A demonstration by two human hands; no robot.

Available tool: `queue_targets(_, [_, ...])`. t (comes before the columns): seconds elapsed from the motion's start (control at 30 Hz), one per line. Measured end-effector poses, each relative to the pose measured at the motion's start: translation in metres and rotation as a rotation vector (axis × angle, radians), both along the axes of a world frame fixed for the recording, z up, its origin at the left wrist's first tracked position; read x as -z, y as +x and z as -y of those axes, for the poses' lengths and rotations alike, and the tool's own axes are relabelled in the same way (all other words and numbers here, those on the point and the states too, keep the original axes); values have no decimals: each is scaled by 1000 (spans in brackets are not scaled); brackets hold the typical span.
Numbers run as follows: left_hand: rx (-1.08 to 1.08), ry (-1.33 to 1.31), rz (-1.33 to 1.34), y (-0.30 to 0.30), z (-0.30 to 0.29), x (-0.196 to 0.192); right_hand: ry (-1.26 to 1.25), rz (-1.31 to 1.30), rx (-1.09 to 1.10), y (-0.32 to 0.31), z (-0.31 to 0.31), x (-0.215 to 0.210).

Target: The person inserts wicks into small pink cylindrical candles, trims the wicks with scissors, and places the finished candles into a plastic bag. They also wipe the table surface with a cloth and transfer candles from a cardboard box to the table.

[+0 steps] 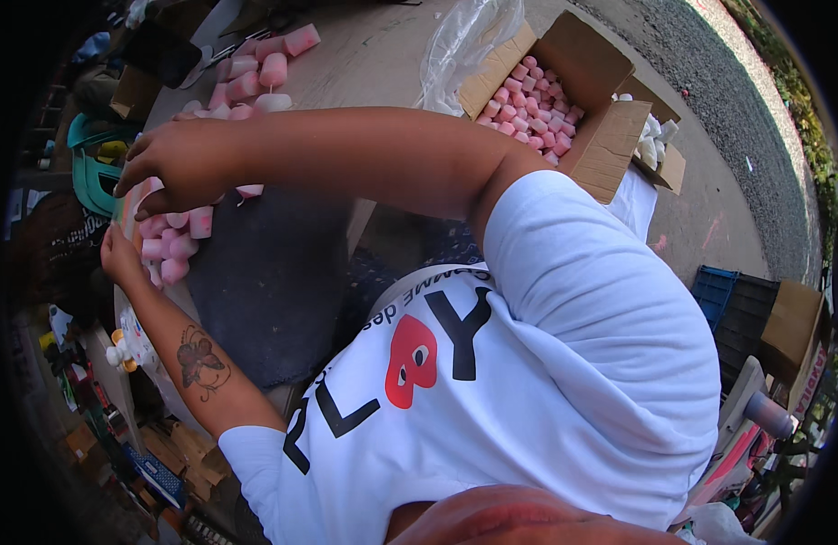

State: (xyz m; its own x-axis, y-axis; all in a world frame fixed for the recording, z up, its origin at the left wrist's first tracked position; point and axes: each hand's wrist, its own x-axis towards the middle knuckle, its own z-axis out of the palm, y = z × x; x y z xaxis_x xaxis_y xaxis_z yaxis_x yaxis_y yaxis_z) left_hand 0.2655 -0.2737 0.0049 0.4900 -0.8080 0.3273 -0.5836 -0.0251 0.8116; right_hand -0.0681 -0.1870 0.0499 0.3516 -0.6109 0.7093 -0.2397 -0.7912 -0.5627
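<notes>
My right hand [176, 163] reaches across my body to the left, fingers curled down onto a heap of small pink cylinders [169, 243]; a pale pink piece shows between thumb and fingers. My left hand [119, 256], on a tattooed forearm, rests against the heap's left side, and its fingers are mostly hidden. The heap lies at the edge of a dark grey mat [265, 272]. More pink cylinders [256, 68] lie scattered just beyond my right hand.
An open cardboard box [610, 145] full of pink cylinders stands at the upper right, with a clear plastic bag [464, 36] beside it and a box of white pieces [655, 136] behind. A blue crate [714, 291] and cluttered goods surround me.
</notes>
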Motion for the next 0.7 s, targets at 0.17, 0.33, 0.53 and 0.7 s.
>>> queue_targets(0.17, [399,-313,301,-155,-73,-91,-94,577,417,-243,-61,58])
queue_targets(0.33, [1244,-243,367,-456,-146,-54,712,573,1232,-469,-113,300])
queue_targets(0.53, [1419,700,457,-634,-130,182,998,189,1169,-531,-99,376])
queue_targets(0.7, [1045,1396,-35,-688,-93,277,1059,66,1111,-573,-48,416])
